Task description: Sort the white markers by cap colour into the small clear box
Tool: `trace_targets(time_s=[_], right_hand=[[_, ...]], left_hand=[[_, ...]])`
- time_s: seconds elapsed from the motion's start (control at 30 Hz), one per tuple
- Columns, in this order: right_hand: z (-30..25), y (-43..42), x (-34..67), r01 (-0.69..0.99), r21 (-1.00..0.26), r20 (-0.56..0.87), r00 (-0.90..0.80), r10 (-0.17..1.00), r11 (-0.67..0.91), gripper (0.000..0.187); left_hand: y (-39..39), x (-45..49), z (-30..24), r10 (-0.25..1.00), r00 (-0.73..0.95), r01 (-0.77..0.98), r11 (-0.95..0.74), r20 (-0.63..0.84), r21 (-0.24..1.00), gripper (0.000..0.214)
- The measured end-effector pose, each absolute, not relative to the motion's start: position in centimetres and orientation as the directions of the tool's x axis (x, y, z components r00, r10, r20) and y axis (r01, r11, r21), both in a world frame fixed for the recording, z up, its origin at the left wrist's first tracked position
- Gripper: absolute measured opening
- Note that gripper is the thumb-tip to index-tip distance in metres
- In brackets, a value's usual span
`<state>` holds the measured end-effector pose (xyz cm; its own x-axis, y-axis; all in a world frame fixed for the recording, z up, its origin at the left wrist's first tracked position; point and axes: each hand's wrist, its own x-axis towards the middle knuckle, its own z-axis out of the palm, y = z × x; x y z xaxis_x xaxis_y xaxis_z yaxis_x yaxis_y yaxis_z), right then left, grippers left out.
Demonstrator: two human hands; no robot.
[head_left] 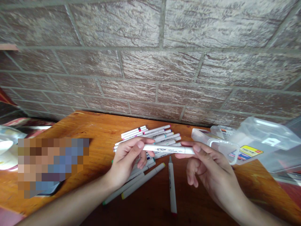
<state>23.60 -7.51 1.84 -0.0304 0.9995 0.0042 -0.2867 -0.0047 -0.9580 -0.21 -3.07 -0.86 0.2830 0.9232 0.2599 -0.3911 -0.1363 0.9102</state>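
Brick wall (150, 62) behind | wooden table (94, 128) (loose markers (162, 135) piled) | left hand (128, 158), right hand (208, 168): fingers pinch white marker (168, 149) ends

The lifted marker (168, 148) is white with dark print. The pile of markers (155, 133) behind it is white and pale grey, banded pink, red and teal. A lone marker (172, 185) nearer ends in red. The worktop (98, 128) is orange-brown wood. The far wall (150, 62) shows a grey-brown brick pattern. The clear box (263, 135) at right bears a yellow and red label.
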Motion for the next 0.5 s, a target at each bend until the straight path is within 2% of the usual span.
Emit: trace_targets(time_s=[0.13, 0.33, 0.5], right_hand=[[1.57, -7.57, 23.7, -0.248, -0.969, 0.028, -0.055, 0.998, 0.014, 0.032], [1.51, -7.75, 23.57, -0.136, -0.991, 0.011, -0.009, 1.0, 0.009, 0.037], [1.57, -7.77, 23.37, -0.091, -0.996, 0.015, -0.018, 1.0, 0.013, 0.037]], left_hand=[[-3.11, -0.3, -0.96, 0.919, 0.296, -0.344, -0.149, 0.258, 0.927, 0.025], [-3.28, -0.26, -0.88, 0.937, 0.279, -0.23, -0.148, 0.211, 0.962, 0.03], [-3.24, 0.16, -0.58, 0.94, 0.238, -0.143, -0.214, 0.243, 0.966, 0.027]])
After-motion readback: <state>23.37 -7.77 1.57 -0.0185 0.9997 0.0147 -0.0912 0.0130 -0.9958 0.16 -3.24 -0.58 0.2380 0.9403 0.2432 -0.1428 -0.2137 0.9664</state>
